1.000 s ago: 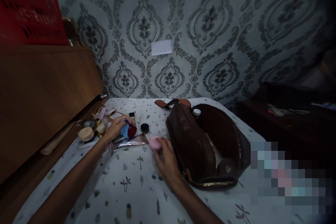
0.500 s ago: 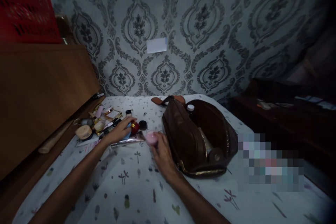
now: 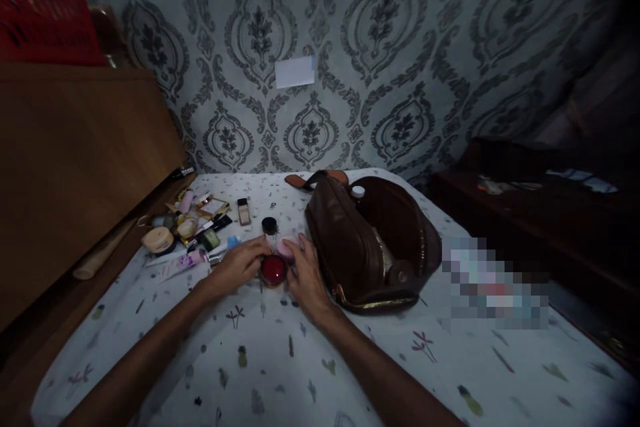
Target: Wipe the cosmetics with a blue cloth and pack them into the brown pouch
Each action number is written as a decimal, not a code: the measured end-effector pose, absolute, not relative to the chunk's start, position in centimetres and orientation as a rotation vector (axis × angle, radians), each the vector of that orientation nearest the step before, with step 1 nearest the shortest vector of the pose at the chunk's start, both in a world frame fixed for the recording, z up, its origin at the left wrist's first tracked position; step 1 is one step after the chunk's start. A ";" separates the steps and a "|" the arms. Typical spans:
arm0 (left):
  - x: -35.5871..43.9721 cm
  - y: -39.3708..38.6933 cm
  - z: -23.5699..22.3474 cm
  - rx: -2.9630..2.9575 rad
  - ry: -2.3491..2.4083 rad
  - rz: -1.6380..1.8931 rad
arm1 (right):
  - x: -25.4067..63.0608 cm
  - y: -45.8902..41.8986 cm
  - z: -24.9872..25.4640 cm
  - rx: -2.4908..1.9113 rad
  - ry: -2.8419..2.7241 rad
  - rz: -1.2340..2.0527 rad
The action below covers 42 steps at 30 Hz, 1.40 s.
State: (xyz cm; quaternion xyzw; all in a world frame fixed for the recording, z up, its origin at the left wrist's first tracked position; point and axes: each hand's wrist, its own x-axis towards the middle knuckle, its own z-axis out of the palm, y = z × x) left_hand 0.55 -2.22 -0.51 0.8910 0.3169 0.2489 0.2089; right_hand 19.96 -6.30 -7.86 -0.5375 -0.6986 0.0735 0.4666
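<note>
My left hand (image 3: 243, 265) has its curled fingers at the left edge of a small round red jar (image 3: 273, 269) with a shiny top and a gold-coloured rim. My right hand (image 3: 306, 273) grips a round pink jar (image 3: 287, 249) between thumb and fingers, just behind the red one. A small black round jar (image 3: 269, 225) stands behind both hands. Immediately right of my right hand sits a brown leather bag (image 3: 345, 247), its top unzipped and gaping. A white-capped bottle (image 3: 357, 193) pokes up inside it.
Several cosmetics are heaped at the left, among them a beige-lidded jar (image 3: 157, 240), a pink-capped tube (image 3: 177, 265) and a foundation bottle (image 3: 243, 211). A wooden cabinet (image 3: 85, 173) with a red basket (image 3: 45, 13) on top borders the left side. The patterned wall rises behind.
My left hand has brought the red jar right and nearer to me, beside the pink jar. The pink jar in my right hand has barely moved. The camera view has shifted slightly.
</note>
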 end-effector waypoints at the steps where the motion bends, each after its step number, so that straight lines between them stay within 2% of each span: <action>1: 0.6 -2.6 -0.7 2.502 0.893 0.705 | 19.9 -6.4 -7.7 -1.313 -1.737 0.160; 8: -0.1 -4.9 -1.1 2.755 1.121 0.818 | 19.8 -8.3 -4.0 -1.123 -1.868 0.065; 14: -2.3 -6.0 -2.2 3.041 1.429 0.551 | 18.7 -9.2 -3.2 -1.266 -2.025 0.212; 19: -3.0 -6.7 -1.0 3.042 1.399 0.377 | 18.5 -9.2 -3.3 -1.369 -2.056 0.214; 22: -3.2 -6.5 0.1 2.796 1.371 0.588 | 18.8 -9.1 -3.3 -1.359 -2.011 0.242; 27: -1.8 -6.3 0.4 2.044 1.208 1.079 | 18.6 -8.8 -3.9 -1.236 -1.795 0.441; 30: 0.1 -6.9 -0.4 1.878 1.102 1.113 | 18.1 -8.7 -4.4 -1.135 -1.641 0.612; 34: 1.9 -7.7 -1.4 2.025 1.002 1.113 | 17.7 -8.7 -4.9 -1.038 -1.568 0.765; 42: 1.1 -6.6 -1.0 1.837 1.092 1.171 | 17.3 -9.0 -5.3 -0.926 -1.509 1.004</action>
